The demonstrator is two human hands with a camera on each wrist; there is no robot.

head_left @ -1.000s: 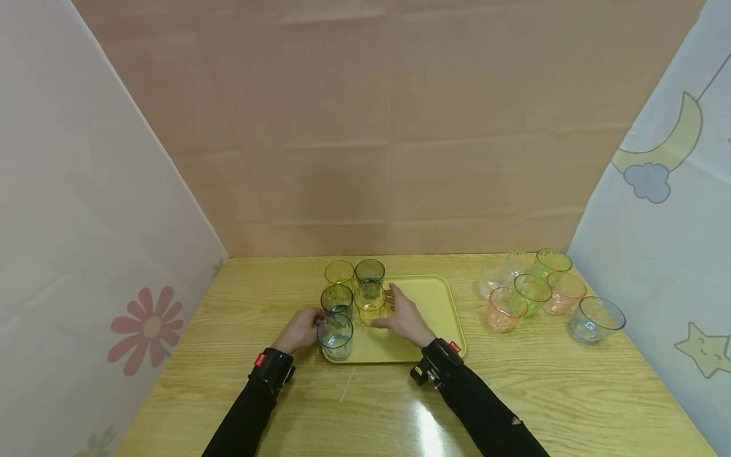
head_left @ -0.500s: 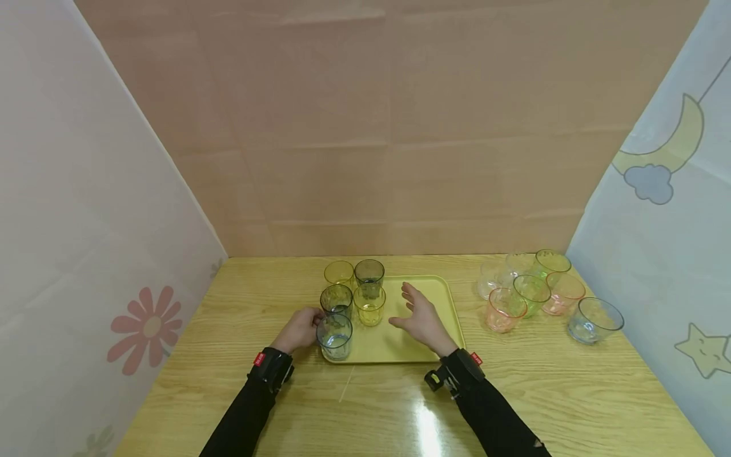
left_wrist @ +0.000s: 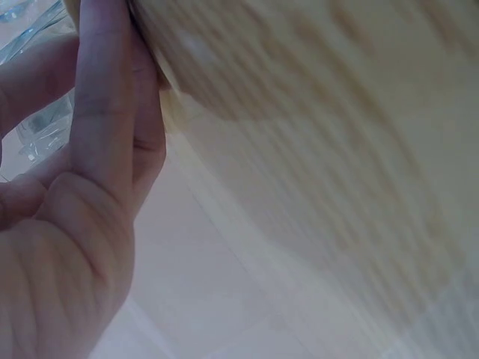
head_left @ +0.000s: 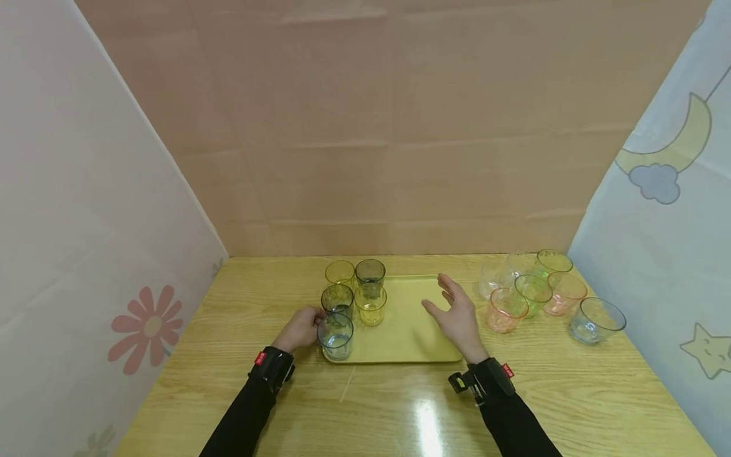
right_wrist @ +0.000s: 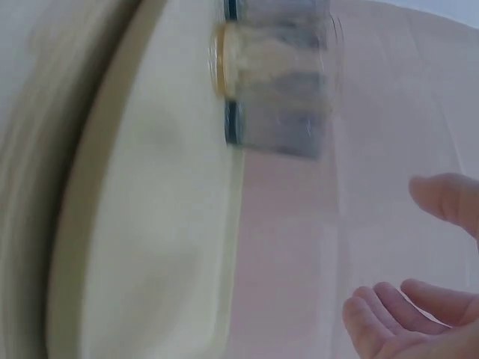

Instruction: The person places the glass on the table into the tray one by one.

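Observation:
My left hand [head_left: 299,329] stays at the left side of the yellow tray [head_left: 411,346], beside a clear bluish glass [head_left: 335,343] and a dark grey glass [head_left: 337,299]. Its fingertips are partly hidden, so what they hold or touch cannot be made out. In the left wrist view, clear glass [left_wrist: 45,134] shows behind the fingers. A yellow glass [head_left: 371,310] stands on the tray, with another dark grey glass [head_left: 370,270] and another yellow glass [head_left: 339,270] behind. My right hand [head_left: 459,317] hovers over the tray's right side, holding nothing, its thumb and fingers spread apart.
On the wooden table [head_left: 388,412], right of the tray, stand clear glasses [head_left: 491,279], a pink glass [head_left: 502,314], a green glass [head_left: 533,295], another pink glass [head_left: 564,295], another green glass [head_left: 553,261] and a bluish glass [head_left: 594,324]. A brown backdrop [head_left: 388,158] rises behind.
My right hand has moved away from the yellow glass, rightward across the tray. That glass stays in place. My left hand and the other glasses keep their positions.

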